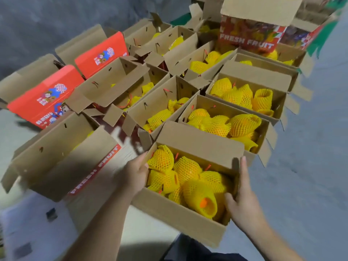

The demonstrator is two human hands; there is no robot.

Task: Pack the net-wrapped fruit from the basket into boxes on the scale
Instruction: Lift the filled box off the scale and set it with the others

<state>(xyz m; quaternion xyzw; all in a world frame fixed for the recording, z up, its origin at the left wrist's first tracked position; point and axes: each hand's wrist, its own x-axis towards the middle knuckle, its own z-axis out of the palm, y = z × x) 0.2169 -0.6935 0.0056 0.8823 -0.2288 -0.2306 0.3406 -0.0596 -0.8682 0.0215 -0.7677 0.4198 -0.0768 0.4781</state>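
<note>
The nearest box (pixel 175 219), an open brown carton, sits between the two hands and is full of fruit (pixel 185 178) wrapped in yellow foam netting; one orange skin shows through the open end of the net sleeve closest to the right hand. The left hand (pixel 136 174) grasps the box's left end wall, fingers curled over the rim with the thumb on the outside. The right hand (pixel 243 200) grips the right end wall: the thumb dips inside against the netted fruit while the fingers run up the outside, the index finger straight along the upright flap (pixel 199 143).

Just beyond the hands, touching the held box's far flap, stands another open box (pixel 224 121) of netted fruit, and past it a third (pixel 246 93), forming a row leading away. Left of the left hand lies a larger carton (pixel 62 157) with its flaps open and a red strip reading FRESH FRUIT. Farther out on that side are more open cartons and two red printed boxes (pixel 45 98). At the far end, well beyond the right hand, a box with a red FRESH FRUIT panel (pixel 248 37) rests on top of others. Everything stands on a grey floor (pixel 310 166). No basket or scale can be made out.
</note>
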